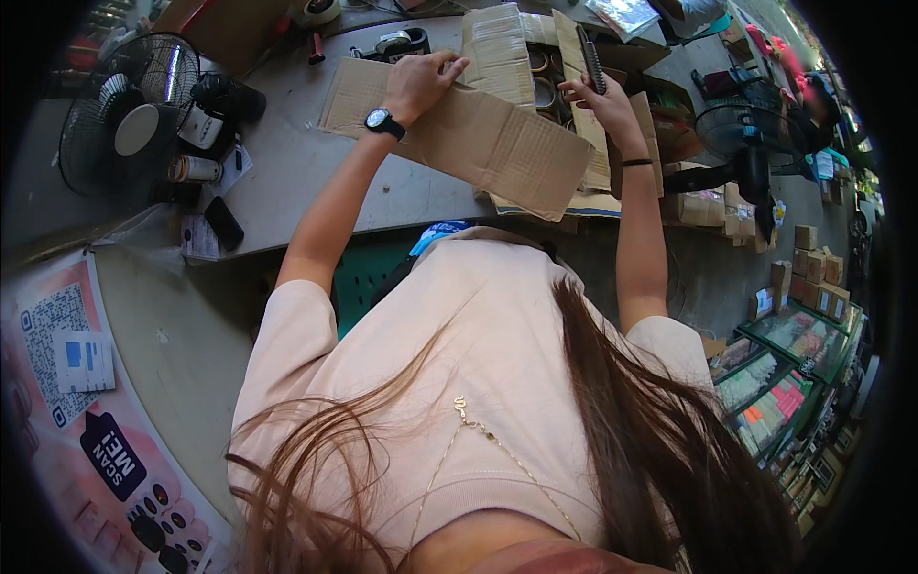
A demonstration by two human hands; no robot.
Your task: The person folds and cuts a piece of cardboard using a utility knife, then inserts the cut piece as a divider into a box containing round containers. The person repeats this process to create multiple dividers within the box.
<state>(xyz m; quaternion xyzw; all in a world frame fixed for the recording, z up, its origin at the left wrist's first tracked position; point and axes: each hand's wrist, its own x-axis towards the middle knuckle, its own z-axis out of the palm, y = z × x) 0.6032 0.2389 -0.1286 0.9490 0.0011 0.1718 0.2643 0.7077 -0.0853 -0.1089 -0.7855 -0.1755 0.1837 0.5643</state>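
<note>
A flat, creased piece of brown cardboard (pixel 497 143) lies slantwise over the near edge of the table. My left hand (pixel 421 84), with a dark watch at the wrist, is closed on its far edge, fingers curled; the fingertips are partly hidden. In my right hand (pixel 606 105) is a slim black box cutter (pixel 591 59), pointing up and away, its tip beside a raised flap. That hand is over the right side of an open cardboard box (pixel 497 53). Round rolls (pixel 543 93) show inside the box, between its flaps.
On the grey table (pixel 277 124) a black tape dispenser (pixel 406 43) sits beyond the cardboard. A fan (pixel 129 115), a can (pixel 194 169) and a dark phone (pixel 224 224) are at the left. Another fan (pixel 751 134) and stacked boxes (pixel 818 273) stand at the right.
</note>
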